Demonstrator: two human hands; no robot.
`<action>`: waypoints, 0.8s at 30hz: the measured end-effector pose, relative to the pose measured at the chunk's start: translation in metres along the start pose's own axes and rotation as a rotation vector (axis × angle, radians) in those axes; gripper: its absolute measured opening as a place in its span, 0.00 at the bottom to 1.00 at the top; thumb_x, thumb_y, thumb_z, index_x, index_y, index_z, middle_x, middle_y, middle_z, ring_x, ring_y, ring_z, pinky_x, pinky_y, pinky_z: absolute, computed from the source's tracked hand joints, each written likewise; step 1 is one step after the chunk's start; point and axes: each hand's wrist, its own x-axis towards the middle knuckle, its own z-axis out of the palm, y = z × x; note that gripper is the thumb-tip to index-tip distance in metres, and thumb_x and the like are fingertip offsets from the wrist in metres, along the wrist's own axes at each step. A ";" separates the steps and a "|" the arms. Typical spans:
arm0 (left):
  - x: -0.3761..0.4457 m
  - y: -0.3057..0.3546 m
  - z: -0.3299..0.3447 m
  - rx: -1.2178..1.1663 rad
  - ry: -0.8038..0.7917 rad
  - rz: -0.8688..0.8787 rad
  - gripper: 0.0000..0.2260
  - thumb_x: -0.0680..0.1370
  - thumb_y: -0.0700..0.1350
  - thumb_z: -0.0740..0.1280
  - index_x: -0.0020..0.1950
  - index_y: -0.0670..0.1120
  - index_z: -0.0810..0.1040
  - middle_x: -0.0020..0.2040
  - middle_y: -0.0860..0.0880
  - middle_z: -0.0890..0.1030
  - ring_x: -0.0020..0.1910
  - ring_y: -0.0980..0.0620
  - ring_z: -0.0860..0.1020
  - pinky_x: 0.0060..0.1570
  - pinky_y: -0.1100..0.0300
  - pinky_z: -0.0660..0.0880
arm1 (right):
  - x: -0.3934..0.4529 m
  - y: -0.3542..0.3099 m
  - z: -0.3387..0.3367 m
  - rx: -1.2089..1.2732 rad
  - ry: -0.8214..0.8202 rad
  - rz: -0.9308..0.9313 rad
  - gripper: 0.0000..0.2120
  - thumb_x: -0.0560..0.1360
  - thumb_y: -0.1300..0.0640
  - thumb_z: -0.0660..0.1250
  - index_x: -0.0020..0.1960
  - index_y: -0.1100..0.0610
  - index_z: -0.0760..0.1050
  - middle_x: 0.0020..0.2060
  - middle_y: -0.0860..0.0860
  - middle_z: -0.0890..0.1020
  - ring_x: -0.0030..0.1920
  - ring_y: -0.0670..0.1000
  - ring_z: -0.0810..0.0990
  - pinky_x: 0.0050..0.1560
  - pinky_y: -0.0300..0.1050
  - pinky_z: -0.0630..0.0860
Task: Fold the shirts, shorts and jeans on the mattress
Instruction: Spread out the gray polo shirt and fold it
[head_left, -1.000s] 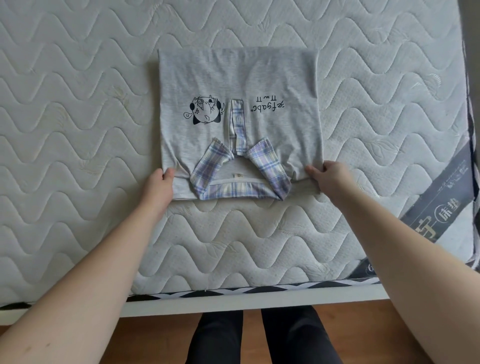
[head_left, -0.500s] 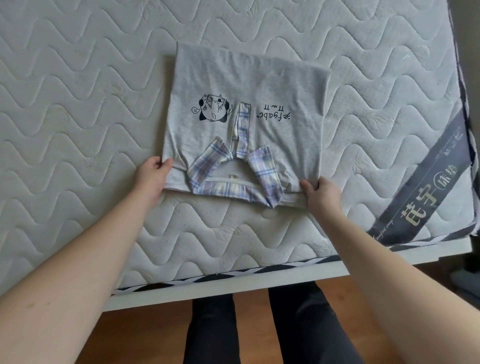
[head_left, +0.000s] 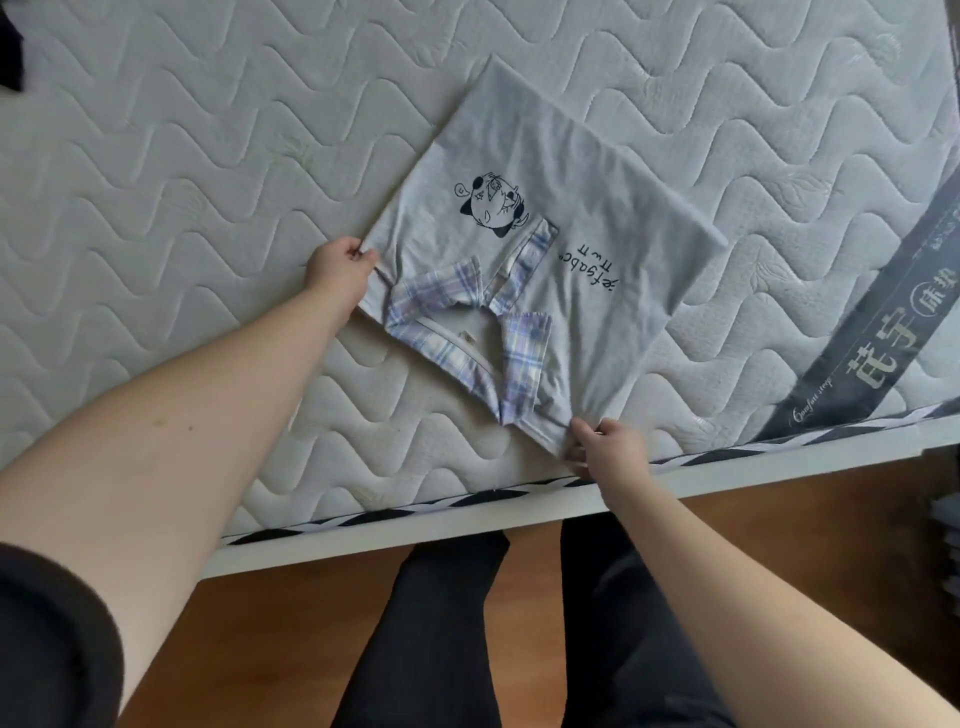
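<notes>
Lying on the mattress (head_left: 218, 171): one folded grey shirt (head_left: 582, 171), set askew, its far corner pointing away and its collar end toward the near edge.

Shirt details, counted: one plaid collar (head_left: 467, 322) in lilac and white, spread in two flaps; one plaid placket strip (head_left: 530, 254) running up from it; one dark cartoon-face print (head_left: 493, 203); one line of dark lettering (head_left: 592, 270), upside down from where the person stands.

Hands, two, both bare-armed. Left hand (head_left: 337, 265): grip closed on the shirt's left near corner, thumb and fingertips pinching the fabric edge. Right hand (head_left: 608, 447): grip closed on the shirt's right near corner, just beside the mattress border, cloth bunched into small creases at the pinch. Shirt stretched flat between the two.

Mattress: one, white, quilted in wavy lines, with one grey diagonal label band (head_left: 883, 317) at the right carrying characters and script, and one black-and-white striped trim along the near edge.

Other items: one dark cloth object (head_left: 11, 49) at the far left corner, cut off by the frame, kind not identifiable. One white bed frame rail (head_left: 779, 467). Wooden floor (head_left: 291, 613) below. Two legs in dark trousers (head_left: 436, 634). One dark sleeve cuff (head_left: 47, 639) on the left arm.
</notes>
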 end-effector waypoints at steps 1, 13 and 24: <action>0.004 0.003 -0.003 0.026 0.010 0.006 0.16 0.80 0.47 0.67 0.64 0.39 0.77 0.52 0.45 0.80 0.50 0.48 0.77 0.48 0.61 0.69 | -0.004 0.004 0.010 0.044 -0.039 0.032 0.13 0.78 0.55 0.69 0.39 0.60 0.71 0.36 0.57 0.82 0.33 0.56 0.85 0.36 0.54 0.82; 0.032 0.027 -0.019 0.098 0.089 0.082 0.13 0.80 0.47 0.66 0.63 0.44 0.80 0.60 0.45 0.81 0.59 0.47 0.78 0.53 0.64 0.69 | -0.058 -0.008 0.118 0.236 -0.285 0.349 0.13 0.78 0.55 0.69 0.54 0.65 0.75 0.35 0.57 0.83 0.27 0.50 0.79 0.27 0.42 0.79; 0.004 0.017 -0.033 0.176 0.223 0.098 0.18 0.79 0.48 0.64 0.69 0.49 0.73 0.66 0.44 0.74 0.66 0.44 0.72 0.63 0.54 0.69 | -0.063 -0.016 0.086 -0.411 -0.483 0.242 0.21 0.78 0.44 0.66 0.48 0.63 0.78 0.34 0.54 0.84 0.31 0.51 0.82 0.30 0.39 0.75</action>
